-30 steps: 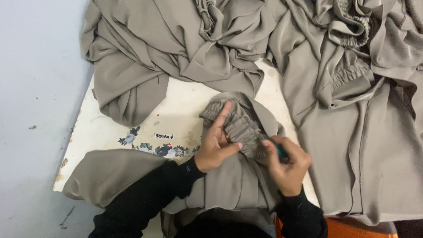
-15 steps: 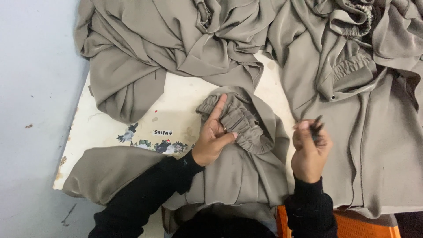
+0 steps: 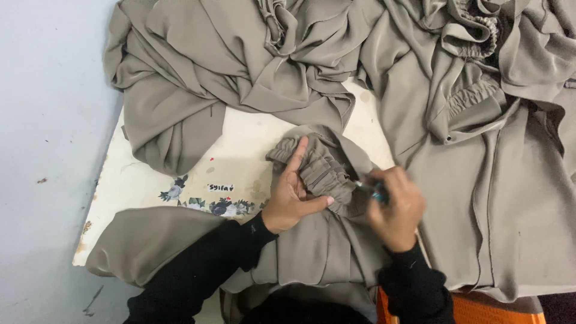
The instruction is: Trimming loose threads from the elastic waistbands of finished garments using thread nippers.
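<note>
1. Clearly the left hand (image 3: 292, 201) is there to steady the work: its palm lies on the gathered cuff (image 3: 321, 174) of a taupe garment, fingers (image 3: 298, 155) pressed together and stretched flat along the ruffles, thumb tucked under the cuff's near edge, so the elastic bunching is pinned and spread rather than loose
2. The right hand (image 3: 396, 207) sits just beside the cuff's right end, curled into a loose fist with its fingers pinching a small teal-handled tool (image 3: 373, 191) (too blurred to say whether snips or a seam ripper); the tip points at the cuff's edge, which suggests close work on a thread or seam
3. The cuff lies near the front middle of the white table (image 3: 240, 150), on a bare patch between the heaps, probably so it rests flat against a firm surface
4. More taupe fabric (image 3: 252, 66) is piled along the far edge and right side, pushed out of the way; one fold (image 3: 150, 243) drapes over the near left corner under the black sleeve (image 3: 198, 270)
</note>
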